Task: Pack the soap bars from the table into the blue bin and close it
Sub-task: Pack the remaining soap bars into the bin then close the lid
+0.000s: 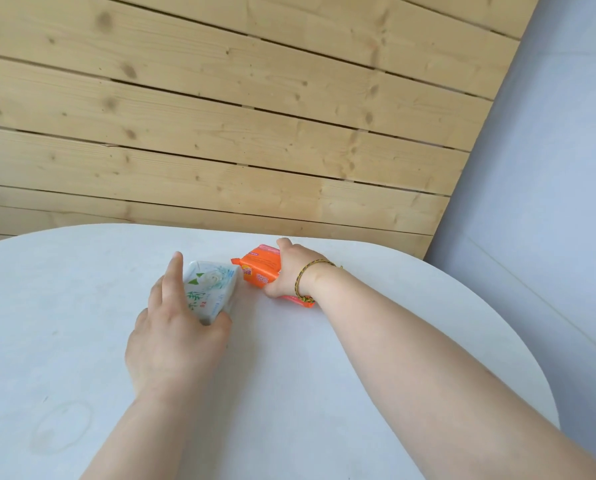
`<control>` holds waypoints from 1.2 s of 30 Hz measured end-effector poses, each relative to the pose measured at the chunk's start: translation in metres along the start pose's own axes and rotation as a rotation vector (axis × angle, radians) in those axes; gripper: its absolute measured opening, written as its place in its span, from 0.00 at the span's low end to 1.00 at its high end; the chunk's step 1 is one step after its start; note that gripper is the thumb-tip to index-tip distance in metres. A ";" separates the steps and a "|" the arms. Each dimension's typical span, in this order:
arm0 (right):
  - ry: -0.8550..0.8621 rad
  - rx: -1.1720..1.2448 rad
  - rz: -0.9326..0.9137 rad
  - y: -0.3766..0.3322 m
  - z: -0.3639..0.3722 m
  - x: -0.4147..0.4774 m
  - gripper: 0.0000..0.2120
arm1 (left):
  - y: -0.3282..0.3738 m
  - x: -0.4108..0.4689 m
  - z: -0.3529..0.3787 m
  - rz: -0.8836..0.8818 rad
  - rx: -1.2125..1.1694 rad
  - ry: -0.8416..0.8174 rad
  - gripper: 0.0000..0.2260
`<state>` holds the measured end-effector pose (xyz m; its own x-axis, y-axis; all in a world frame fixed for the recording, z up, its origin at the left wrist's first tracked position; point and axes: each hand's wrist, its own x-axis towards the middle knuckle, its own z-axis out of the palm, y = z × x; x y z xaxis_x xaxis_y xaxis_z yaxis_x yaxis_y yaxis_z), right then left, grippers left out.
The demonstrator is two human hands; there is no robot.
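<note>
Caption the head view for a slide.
Left hand grips a white soap bar, right hand an orange one, on a white table.

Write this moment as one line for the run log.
stage: picking up | left hand: grips white soap bar | right hand: grips orange soap bar | both on table | blue bin: not in view

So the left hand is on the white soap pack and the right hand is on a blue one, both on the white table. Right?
Not quite: the head view shows the right hand on an orange soap pack, not a blue one. The left hand is on the white soap pack, and both packs are on the white table.
</note>
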<state>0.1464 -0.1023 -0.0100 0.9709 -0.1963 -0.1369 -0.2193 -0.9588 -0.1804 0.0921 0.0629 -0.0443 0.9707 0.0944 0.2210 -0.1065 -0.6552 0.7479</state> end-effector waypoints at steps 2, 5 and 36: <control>0.039 0.113 0.030 0.012 -0.004 -0.012 0.35 | 0.004 -0.004 -0.003 0.019 -0.059 -0.008 0.36; 0.097 0.402 0.073 0.031 -0.018 -0.035 0.31 | 0.014 -0.011 -0.007 -0.052 -0.308 -0.055 0.34; 0.227 0.706 0.844 0.343 0.140 -0.344 0.14 | 0.127 -0.267 0.178 0.391 -0.515 -1.113 0.35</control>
<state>-0.2765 -0.3352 -0.1608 0.4654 -0.8295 -0.3088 -0.7500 -0.1844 -0.6352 -0.1426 -0.1794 -0.1198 0.4856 -0.8738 0.0266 -0.2517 -0.1107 0.9615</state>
